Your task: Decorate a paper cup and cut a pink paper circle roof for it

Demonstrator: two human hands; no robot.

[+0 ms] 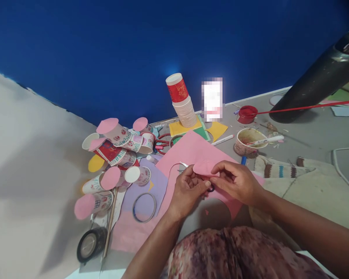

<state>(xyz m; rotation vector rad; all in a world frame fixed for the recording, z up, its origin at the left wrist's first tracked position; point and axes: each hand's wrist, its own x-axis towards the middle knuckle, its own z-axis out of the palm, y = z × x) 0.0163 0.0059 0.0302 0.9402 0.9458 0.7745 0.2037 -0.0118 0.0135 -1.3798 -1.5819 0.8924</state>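
Observation:
My left hand (192, 188) and my right hand (235, 180) meet over a large cut sheet of pink paper (189, 149). Between the thumb and fingers of my right hand is a small rounded pink paper piece (203, 168), its lower edge against my left fingers. A pair of scissors (184, 166) lies within my closed left hand, blades poking out past the knuckles and a dark handle loop near the thumb tip. How the left fingers wrap the scissors is partly hidden.
Decorated paper cups (118, 133) with pink discs lie at left, near black tape (88, 245) and a tape ring (144, 207). A tall cup stack (183, 104) stands by the blue wall. Right are a paint cup (240, 149), a red pot (247, 114), cloth (311, 193) and a black post (314, 77).

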